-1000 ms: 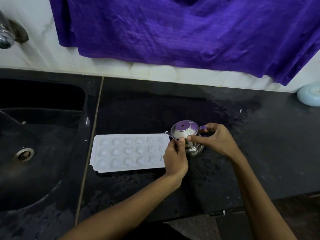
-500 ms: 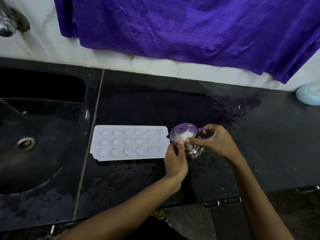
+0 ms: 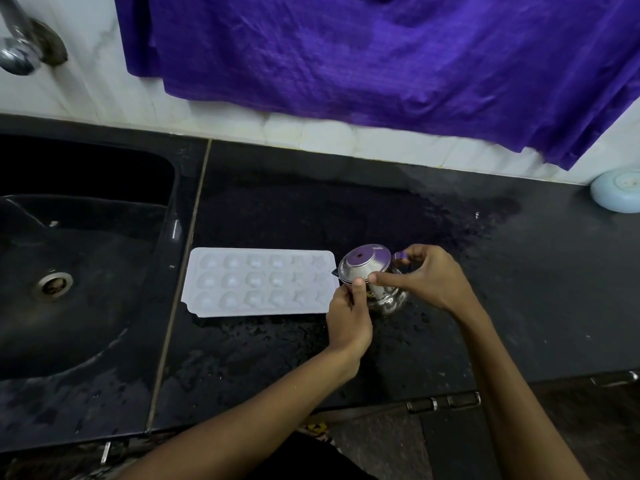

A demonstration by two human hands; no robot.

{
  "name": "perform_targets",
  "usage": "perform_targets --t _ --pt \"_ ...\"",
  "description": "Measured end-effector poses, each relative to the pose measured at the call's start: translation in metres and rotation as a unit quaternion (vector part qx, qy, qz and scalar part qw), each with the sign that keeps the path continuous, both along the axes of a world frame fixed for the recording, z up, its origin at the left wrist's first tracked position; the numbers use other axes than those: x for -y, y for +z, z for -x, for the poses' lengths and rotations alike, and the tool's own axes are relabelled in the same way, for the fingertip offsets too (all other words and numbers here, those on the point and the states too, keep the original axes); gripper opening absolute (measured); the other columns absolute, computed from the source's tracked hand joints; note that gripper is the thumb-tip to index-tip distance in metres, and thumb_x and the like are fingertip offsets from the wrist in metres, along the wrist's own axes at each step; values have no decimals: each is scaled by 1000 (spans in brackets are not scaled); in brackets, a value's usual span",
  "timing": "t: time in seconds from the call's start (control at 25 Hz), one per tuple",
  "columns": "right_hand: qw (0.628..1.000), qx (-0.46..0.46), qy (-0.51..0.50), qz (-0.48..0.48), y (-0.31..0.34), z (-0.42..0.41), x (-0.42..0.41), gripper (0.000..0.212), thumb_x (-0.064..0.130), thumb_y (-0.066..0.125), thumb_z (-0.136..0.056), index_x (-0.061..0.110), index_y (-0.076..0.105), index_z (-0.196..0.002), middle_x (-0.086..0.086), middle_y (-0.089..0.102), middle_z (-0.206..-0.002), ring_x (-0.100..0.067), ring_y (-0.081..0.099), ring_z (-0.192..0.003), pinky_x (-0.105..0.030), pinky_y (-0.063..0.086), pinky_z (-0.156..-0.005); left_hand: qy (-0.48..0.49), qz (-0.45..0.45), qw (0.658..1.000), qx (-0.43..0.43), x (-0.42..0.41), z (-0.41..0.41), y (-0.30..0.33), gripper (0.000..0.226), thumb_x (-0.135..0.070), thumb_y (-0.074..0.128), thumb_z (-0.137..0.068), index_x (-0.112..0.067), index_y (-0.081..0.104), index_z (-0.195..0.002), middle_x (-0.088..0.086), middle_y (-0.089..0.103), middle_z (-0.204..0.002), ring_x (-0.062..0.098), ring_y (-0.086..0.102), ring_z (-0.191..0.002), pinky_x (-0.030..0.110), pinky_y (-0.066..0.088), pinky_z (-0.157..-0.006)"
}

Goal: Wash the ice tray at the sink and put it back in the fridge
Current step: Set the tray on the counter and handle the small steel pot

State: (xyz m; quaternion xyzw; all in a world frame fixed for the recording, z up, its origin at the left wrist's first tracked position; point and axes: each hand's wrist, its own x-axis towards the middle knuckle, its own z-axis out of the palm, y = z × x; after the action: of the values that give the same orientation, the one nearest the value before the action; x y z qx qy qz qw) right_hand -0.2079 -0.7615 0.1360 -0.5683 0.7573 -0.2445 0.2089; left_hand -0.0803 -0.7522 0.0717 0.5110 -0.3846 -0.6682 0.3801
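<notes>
Dim, wide-angle kitchen view with soft, uneven light.

The light is weak and falls from above and far, so the white wall and the purple cloth are the brightest parts, while the black counter and sink swallow most detail. Wet patches on the counter give small scattered glints, and the steel pot shows soft highlights and a purple reflection. The white tray looks washed out, its cells faint. Shadows are soft, with no hard edges. Straight lines bow toward the frame edges, and the tap at far left is smeared and stretched. Fine detail is slightly soft and grainy throughout.
</notes>
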Motion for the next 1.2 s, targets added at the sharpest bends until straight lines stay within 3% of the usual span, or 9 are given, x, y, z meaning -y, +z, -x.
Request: perform_targets --t 0.28,0.44,0.6,0.72,0.8,0.92,1.04,1.2 --pt "1000 10 1 -2 -1 0 -2 58 71 74 -43 19 61 -65 7 61 -59 -1 51 -50 -23 41 -54 6 5 1000 -2 -3 -1 3 41 -44 36 -96 -14 59 -111 -1 66 -105 7 59 -95 16 42 -74" --pt "996 90 -5 13 -3 3 -9 65 63 79 -41 10 64 -74 -6 71 -75 -24 66 -69 -41 52 -67 9 42 999 10 -8 -3 8 40 -44 39 -95 -15 57 -115 -3 64 -105 5 57 -95 15 43 -76" --pt "988 152 2 23 -3 6 -23 46 50 85 -44 17 64 -69 -5 72 -75 -20 67 -70 -34 53 -65 20 79 995 50 -22 -3 12 40 -46 41 -93 -17 55 -117 -16 59 -89 -7 54 -81 2 40 -62" --pt "992 123 16 12 -2 4 -29 53 59 82 -43 17 66 -72 -4 71 -74 -25 67 -72 -41 54 -69 19 68 995 67 -31 -2 10 40 -46 38 -94 -18 55 -116 -18 58 -88 -8 52 -79 3 39 -59" --pt "997 79 19 -1 0 1 -30 64 67 78 -40 15 66 -75 -5 70 -73 -26 66 -72 -42 54 -68 10 46 996 71 -33 -3 8 40 -45 35 -95 -17 55 -116 -16 59 -91 -4 53 -81 13 41 -67" --pt "999 36 14 -13 0 -3 -29 66 72 73 -38 17 65 -73 -2 70 -71 -20 65 -67 -35 53 -64 0 20 997 73 -32 -2 4 41 -43 33 -97 -16 56 -118 -4 63 -106 8 54 -91 24 42 -80" --pt "1000 7 11 -10 1 -6 -28 66 75 70 -37 18 63 -70 0 68 -67 -14 63 -61 -27 48 -57 -1 8 998 70 -32 -3 1 41 -43 32 -97 -17 56 -118 -2 63 -109 9 53 -92 24 40 -80" --pt "1000 -14 11 -12 1 -6 -27 68 77 68 -37 17 63 -70 -1 68 -67 -17 62 -62 -27 47 -56 -5 3 998 64 -32 -3 -1 42 -44 32 -97 -18 55 -120 -2 63 -112 8 53 -95 24 40 -81"
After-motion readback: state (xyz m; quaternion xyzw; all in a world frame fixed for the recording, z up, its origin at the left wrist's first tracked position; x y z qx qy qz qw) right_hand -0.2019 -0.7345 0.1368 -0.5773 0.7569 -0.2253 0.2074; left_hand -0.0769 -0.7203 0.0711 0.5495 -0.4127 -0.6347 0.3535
